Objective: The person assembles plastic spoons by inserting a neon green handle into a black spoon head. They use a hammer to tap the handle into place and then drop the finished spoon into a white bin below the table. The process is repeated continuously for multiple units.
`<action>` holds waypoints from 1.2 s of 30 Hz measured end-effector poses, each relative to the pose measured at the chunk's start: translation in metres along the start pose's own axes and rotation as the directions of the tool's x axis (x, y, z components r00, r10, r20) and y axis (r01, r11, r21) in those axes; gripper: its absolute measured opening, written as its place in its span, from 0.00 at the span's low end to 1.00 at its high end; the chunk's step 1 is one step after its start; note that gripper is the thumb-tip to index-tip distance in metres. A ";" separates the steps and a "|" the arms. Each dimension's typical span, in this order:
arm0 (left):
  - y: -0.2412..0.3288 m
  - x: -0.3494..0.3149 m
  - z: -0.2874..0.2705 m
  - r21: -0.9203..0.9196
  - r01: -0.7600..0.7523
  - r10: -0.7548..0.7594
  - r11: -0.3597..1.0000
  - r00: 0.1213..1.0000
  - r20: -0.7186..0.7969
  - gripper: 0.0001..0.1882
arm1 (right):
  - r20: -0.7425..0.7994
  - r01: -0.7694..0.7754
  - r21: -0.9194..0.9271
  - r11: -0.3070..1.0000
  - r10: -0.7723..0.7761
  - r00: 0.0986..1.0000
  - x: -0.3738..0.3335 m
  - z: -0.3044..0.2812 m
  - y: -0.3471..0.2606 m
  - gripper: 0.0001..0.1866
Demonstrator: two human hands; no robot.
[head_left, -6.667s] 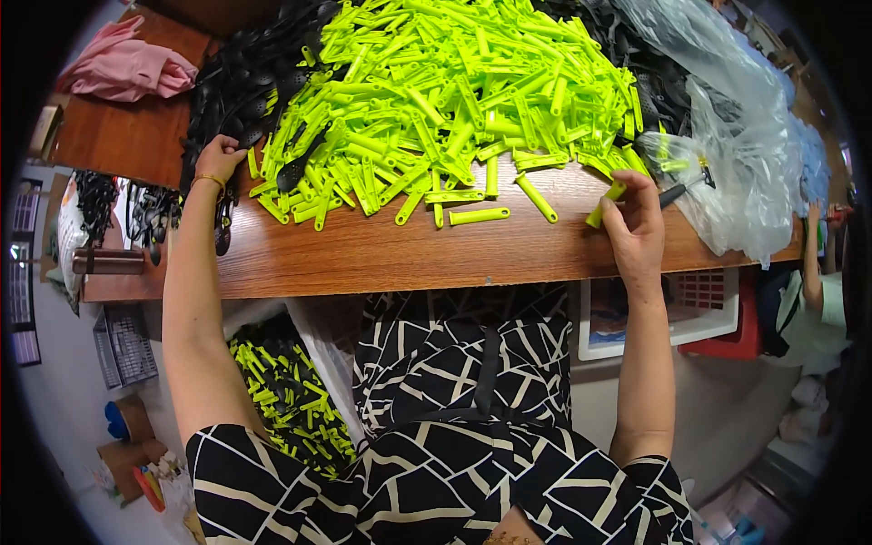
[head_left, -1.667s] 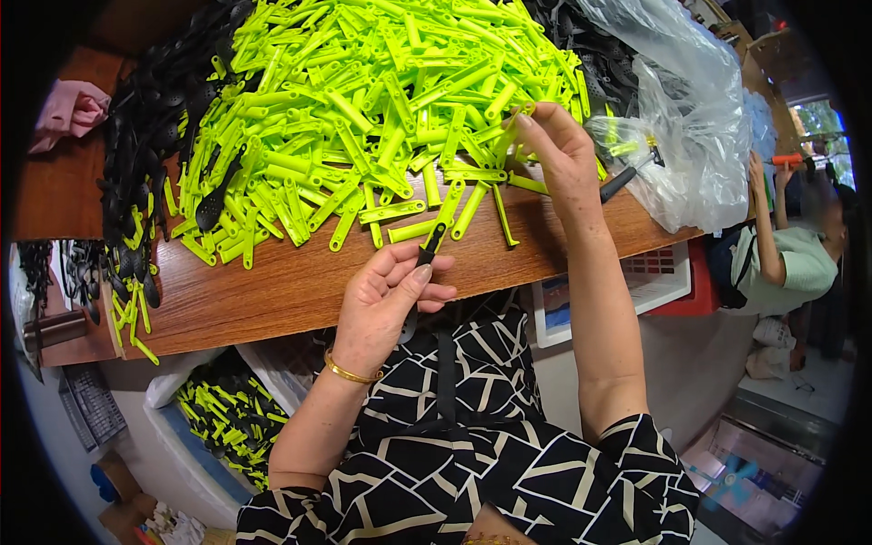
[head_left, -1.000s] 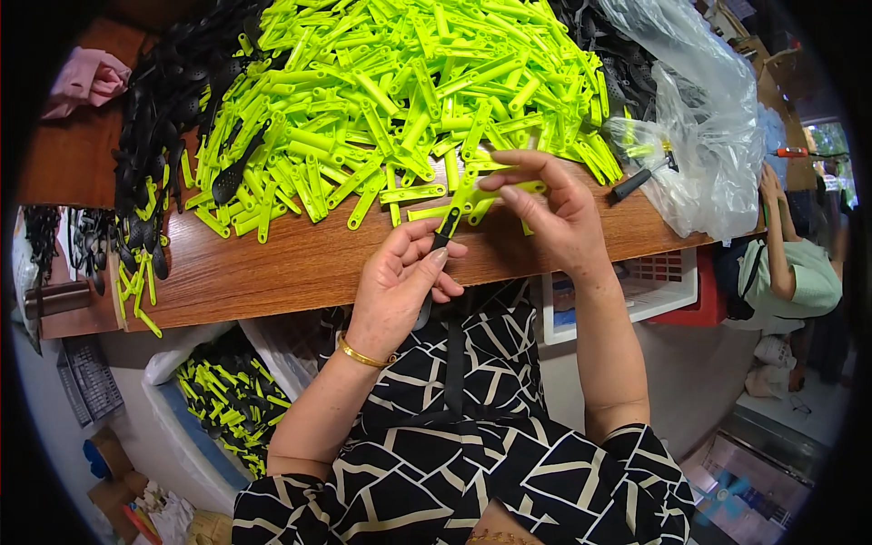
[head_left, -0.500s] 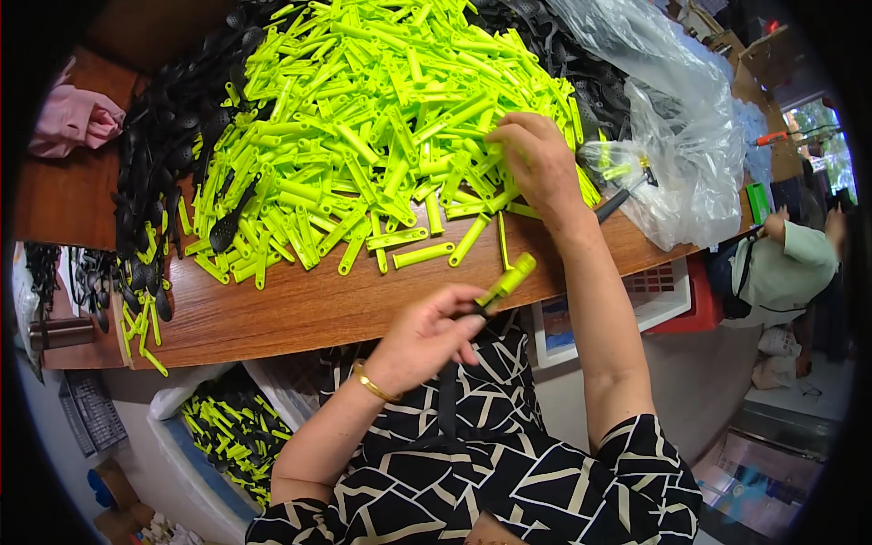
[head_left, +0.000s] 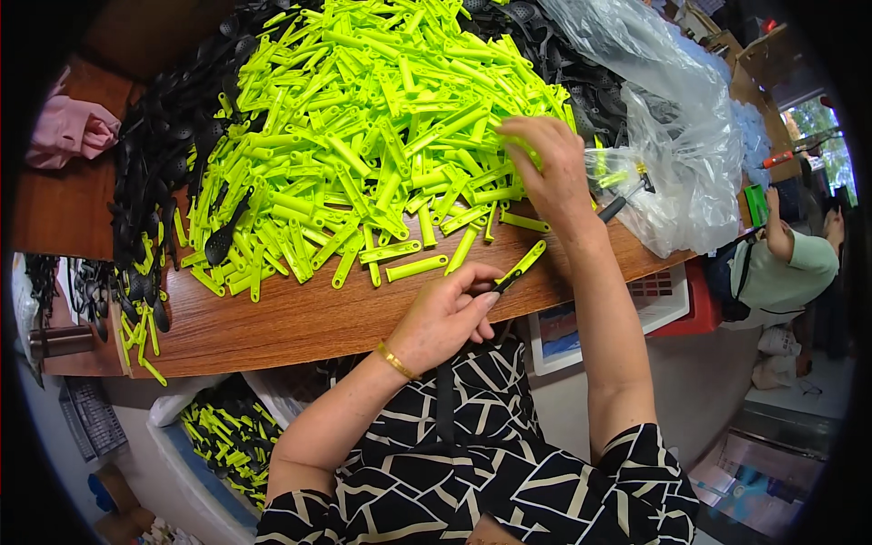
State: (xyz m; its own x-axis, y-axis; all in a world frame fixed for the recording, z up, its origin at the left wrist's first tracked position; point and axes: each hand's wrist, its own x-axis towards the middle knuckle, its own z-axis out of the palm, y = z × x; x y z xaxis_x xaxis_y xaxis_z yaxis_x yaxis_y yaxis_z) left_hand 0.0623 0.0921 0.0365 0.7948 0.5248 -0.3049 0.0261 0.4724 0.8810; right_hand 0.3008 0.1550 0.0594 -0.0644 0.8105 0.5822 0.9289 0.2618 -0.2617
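Observation:
In my left hand [head_left: 452,311] is a black utensil with a lime-green handle [head_left: 527,260]. Thumb and fingers close round its black part, most of which they hide, while the handle points up and to the right over the table's front edge. My right hand [head_left: 552,173] is at the right side of a big heap of lime-green handles [head_left: 363,136], its fingers and thumb apart. Whether its fingertips touch any handle I cannot tell. A few handles, one of them a single handle [head_left: 416,268], lie loose on the wood in front of the heap.
Black perforated spoons [head_left: 168,173] are piled left of the heap, more behind it. Clear plastic bags [head_left: 672,173] and a dark-handled tool [head_left: 627,202] lie at right. Below the wooden table [head_left: 272,331] stand a bin [head_left: 173,400] of black-and-green utensils and a white crate [head_left: 668,313]. Another person [head_left: 786,272] is at far right.
The utensil in my left hand has turned, so its handle now shows side-on and narrower. My right hand has shifted slightly right, and its fingers have spread a little.

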 end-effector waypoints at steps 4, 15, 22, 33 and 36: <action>-0.002 -0.022 -0.007 -0.049 -0.011 0.009 0.999 0.999 -0.038 0.18 | 0.039 0.118 -0.171 0.978 -0.113 0.993 0.025 0.026 0.008 0.14; -0.005 -0.035 -0.035 -0.070 -0.067 0.052 0.995 0.979 -0.200 0.20 | 0.109 0.109 -0.194 0.975 -0.089 0.990 -0.009 -0.005 0.028 0.17; 0.002 -0.032 -0.046 0.060 -0.192 0.201 0.980 0.922 -0.330 0.20 | 0.137 0.061 -0.268 0.961 -0.025 0.990 -0.008 -0.023 0.013 0.13; 0.002 -0.019 -0.061 -0.006 -0.305 0.287 0.952 0.903 -0.321 0.19 | 0.219 0.235 -0.028 0.972 -0.223 0.950 0.057 0.052 -0.030 0.25; 0.001 -0.021 -0.071 0.075 -0.367 0.369 0.927 0.861 -0.351 0.18 | 0.335 0.173 -0.147 0.974 -0.116 0.935 0.049 0.025 -0.018 0.16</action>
State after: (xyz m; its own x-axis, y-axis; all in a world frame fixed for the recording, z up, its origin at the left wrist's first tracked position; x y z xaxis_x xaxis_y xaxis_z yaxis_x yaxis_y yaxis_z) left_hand 0.0023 0.1320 0.0183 0.4811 0.8743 -0.0645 -0.2220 0.1927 0.9558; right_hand 0.2721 0.2029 0.0736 -0.2898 0.9031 0.3168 0.9471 0.3183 -0.0412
